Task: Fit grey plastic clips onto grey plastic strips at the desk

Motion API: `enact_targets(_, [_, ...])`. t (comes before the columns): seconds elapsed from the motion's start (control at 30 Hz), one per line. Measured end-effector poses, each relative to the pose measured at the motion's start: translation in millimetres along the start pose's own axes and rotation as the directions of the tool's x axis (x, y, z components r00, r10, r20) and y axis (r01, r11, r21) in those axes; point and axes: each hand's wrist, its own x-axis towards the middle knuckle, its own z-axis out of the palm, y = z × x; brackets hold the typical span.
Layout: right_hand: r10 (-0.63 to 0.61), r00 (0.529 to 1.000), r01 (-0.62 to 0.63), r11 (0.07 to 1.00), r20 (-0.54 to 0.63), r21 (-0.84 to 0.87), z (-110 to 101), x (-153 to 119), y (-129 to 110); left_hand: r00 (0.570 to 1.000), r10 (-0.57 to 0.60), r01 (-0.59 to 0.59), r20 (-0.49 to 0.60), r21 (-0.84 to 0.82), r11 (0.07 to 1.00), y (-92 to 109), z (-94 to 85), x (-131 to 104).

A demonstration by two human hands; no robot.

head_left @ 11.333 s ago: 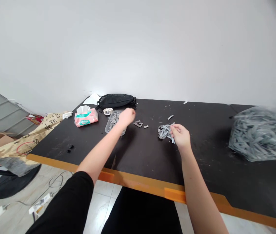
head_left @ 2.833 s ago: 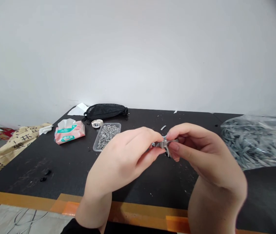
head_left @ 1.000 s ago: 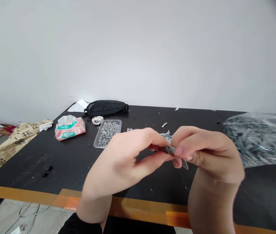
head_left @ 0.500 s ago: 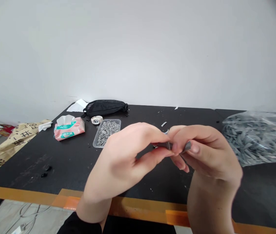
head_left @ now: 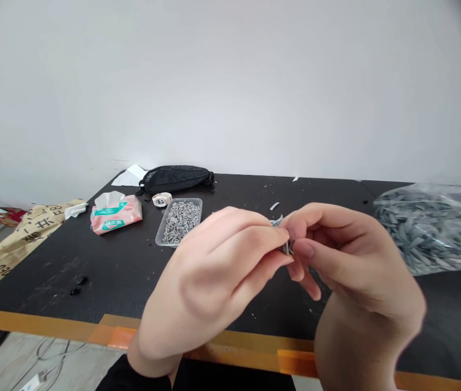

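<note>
Above the middle of the black table, my left hand (head_left: 222,271) and my right hand (head_left: 347,260) meet, fingertips almost touching. Between them is a small grey strip (head_left: 287,248), pinched by thumb and index finger on both sides. Most of it is covered by the fingers, and a light edge shows at its end. The last fingers of my right hand hang loose below. Behind the fingertips, a few pale grey strips (head_left: 276,220) lie on the table, partly hidden.
A clear plastic tray (head_left: 158,239) of small grey pieces stands left of my hands. Nearby are a tissue pack (head_left: 117,214), a white tape roll (head_left: 162,200) and a black mesh pouch (head_left: 176,178). On the right lies a clear bag of grey strips (head_left: 438,233). Orange tape (head_left: 255,350) lines the front edge.
My right hand has shifted slightly right and turned. The grey strip, which stuck out past the right thumb before, is now mostly covered by my fingers.
</note>
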Motion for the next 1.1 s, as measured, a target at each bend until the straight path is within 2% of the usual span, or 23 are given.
enact_targets(0.53, [0.019,1.000,-0.020,0.999,0.021,0.044,1,1,-1,0.999,-0.003,0.005,0.046,-0.037,0.999,0,0.9,3])
enact_targets(0.83, [0.116,0.993,-0.114,0.986,0.008,-0.121,-8,3,-11,0.996,0.012,-0.012,0.093,0.006,1.000,-2,0.2,4])
enact_targets(1.0, [0.075,0.994,-0.088,0.982,-0.081,-0.167,-7,2,-14,0.994,0.019,-0.016,0.109,-0.032,0.999,-3,2.5,3])
enact_targets(1.1, [-0.010,0.993,-0.006,0.990,-0.115,-0.138,-4,2,-11,0.996,0.006,-0.002,0.089,-0.047,0.999,-6,4.6,4])
